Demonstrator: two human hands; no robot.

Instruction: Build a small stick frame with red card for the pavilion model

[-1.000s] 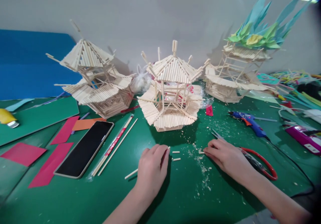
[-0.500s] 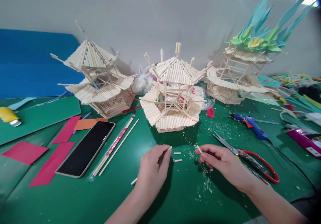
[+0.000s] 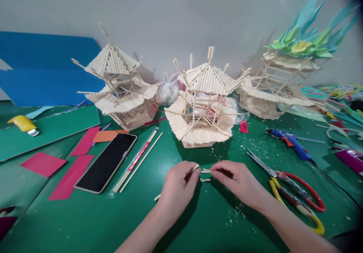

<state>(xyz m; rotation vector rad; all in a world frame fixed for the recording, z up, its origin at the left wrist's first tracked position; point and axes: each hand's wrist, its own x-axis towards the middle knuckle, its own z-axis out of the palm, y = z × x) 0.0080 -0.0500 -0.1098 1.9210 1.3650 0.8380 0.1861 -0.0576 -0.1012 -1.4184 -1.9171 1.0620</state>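
Between the thumb and fingers of my left hand (image 3: 181, 185) is a short wooden stick piece (image 3: 195, 167). My right hand (image 3: 236, 179) pinches another short stick piece (image 3: 207, 170) by its right end. The two hands are close together, just in front of a pavilion model (image 3: 208, 135) built of wooden sticks. Below the right hand's piece, a loose cut stick piece (image 3: 206, 180) lies on the green table. A further stick (image 3: 157, 197) pokes out beside my left hand, partly hidden by it.
Two more stick models (image 3: 124, 105) (image 3: 261, 101) stand left and right at the back. A phone (image 3: 107, 162), packaged chopsticks (image 3: 136, 160) and red paper (image 3: 70, 177) lie left. On the right are red-handled scissors (image 3: 306, 187), a yellow-handled tool (image 3: 316, 224) and a blue glue gun (image 3: 292, 143).
My right hand has moved left with its stick piece, close to my left hand. The view has shifted, so the table's things appear slightly farther right.
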